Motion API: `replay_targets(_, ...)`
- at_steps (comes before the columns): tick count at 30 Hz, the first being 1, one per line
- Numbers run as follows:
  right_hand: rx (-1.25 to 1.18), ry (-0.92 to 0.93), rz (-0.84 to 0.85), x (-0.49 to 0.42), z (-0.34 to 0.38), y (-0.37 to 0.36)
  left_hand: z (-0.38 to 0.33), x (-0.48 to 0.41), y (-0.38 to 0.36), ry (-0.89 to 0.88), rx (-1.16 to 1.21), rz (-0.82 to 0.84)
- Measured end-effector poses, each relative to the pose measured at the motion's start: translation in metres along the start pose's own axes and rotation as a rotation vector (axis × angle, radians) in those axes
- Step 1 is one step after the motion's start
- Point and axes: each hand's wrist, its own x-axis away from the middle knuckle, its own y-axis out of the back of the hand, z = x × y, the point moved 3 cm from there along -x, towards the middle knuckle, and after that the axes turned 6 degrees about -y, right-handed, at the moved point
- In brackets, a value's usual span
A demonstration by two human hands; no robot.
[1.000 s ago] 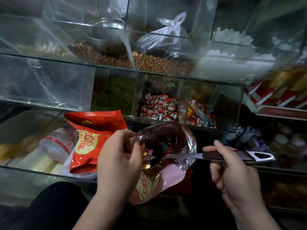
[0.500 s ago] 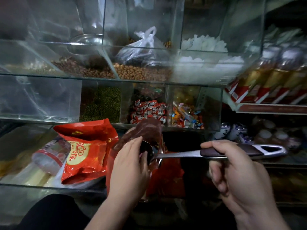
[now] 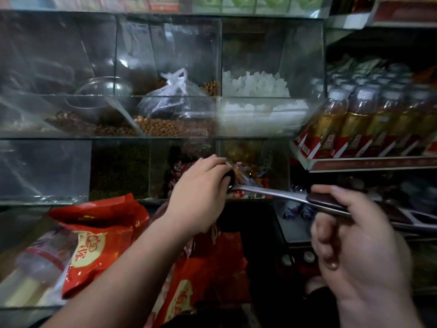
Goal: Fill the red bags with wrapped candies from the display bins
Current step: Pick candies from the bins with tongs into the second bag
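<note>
We've got the right hand (image 3: 354, 245) gripping the scoop (image 3: 272, 194) handle at right centre; left hand (image 3: 201, 192) cupped over its bowl by the wrapped candies (image 3: 255, 178) mid-frame, can't tell if it pinches anything. One red bag (image 3: 208, 268) sits lower centre under the left wrist, second red bag (image 3: 101, 237) lower left.

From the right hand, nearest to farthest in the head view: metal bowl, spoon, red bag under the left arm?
1. Spoon: held in the right hand.
2. Red bag: low centre, under the left arm.
3. Metal bowl: upper-left bin.
</note>
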Motion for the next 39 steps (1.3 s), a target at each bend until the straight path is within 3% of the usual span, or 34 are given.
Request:
replay_targets(6, -0.005, 0.008, -0.220, -0.043, -0.007, 0.005, 0.011, -0.075, -0.051, 0.091, 0.240, 0.371)
replay_targets(8, -0.018, 0.019, -0.261, -0.061, -0.019, 0.003, 0.021, -0.089, -0.056, 0.142, 0.291, 0.401)
replay_targets(12, 0.090, 0.092, -0.303, -0.102, -0.047, -0.011, 0.037, -0.090, -0.056, 0.202, 0.311, 0.298)
replay_targets(20, 1.030, 0.381, 0.144, -0.147, -0.089, -0.027, 0.042, -0.062, -0.048, 0.278, 0.413, 0.045)
replay_targets(24, 1.167, 0.573, 0.158, -0.128, -0.079, -0.023, 0.035, -0.049, -0.040, 0.315, 0.504, -0.081)
replay_targets(29, 0.991, 0.775, 0.100, -0.076, -0.056, -0.020, 0.024, -0.034, -0.020, 0.276, 0.476, -0.254)
replay_targets(33, 0.751, 0.630, 0.139, -0.029, -0.040, -0.021, 0.028, -0.010, -0.003, 0.310, 0.461, -0.334)
replay_targets(39, 0.467, 0.504, 0.212, 0.032, -0.013, -0.039, 0.026, 0.036, 0.009, 0.330, 0.288, -0.207)
